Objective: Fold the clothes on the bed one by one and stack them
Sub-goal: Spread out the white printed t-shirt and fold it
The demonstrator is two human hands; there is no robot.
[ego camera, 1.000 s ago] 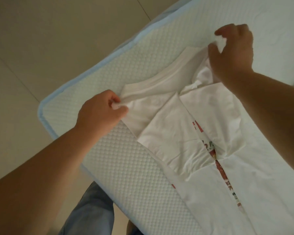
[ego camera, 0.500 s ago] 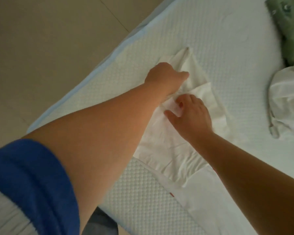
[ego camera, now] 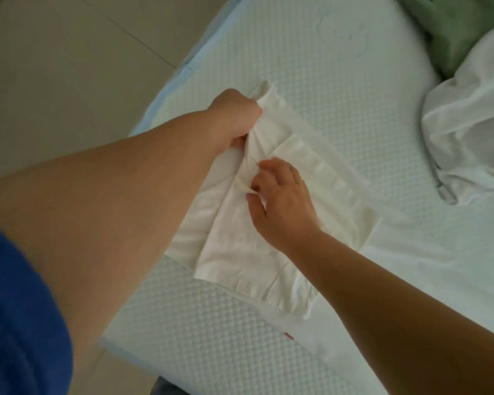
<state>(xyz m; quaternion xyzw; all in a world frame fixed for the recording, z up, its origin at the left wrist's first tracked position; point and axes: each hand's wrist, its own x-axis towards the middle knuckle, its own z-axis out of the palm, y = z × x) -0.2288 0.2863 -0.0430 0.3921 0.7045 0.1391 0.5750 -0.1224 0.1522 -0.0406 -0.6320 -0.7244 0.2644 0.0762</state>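
Mid-fold on the white shirt (ego camera: 240,252), which lay near the corner of the bed (ego camera: 311,67). My right hand (ego camera: 283,206) pinched a crease at its middle. My left hand (ego camera: 234,118) gripped the bunched far edge. Next, I reckoned: pull flat, finish the fold. White cloth (ego camera: 468,132) and green cloth (ego camera: 462,32) beyond were unfolded.

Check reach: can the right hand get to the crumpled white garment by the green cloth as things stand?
Probably yes, once freed. Bare mattress lies between the right hand and the crumpled white garment, nothing blocking. But its fingers currently pinch the white T-shirt.
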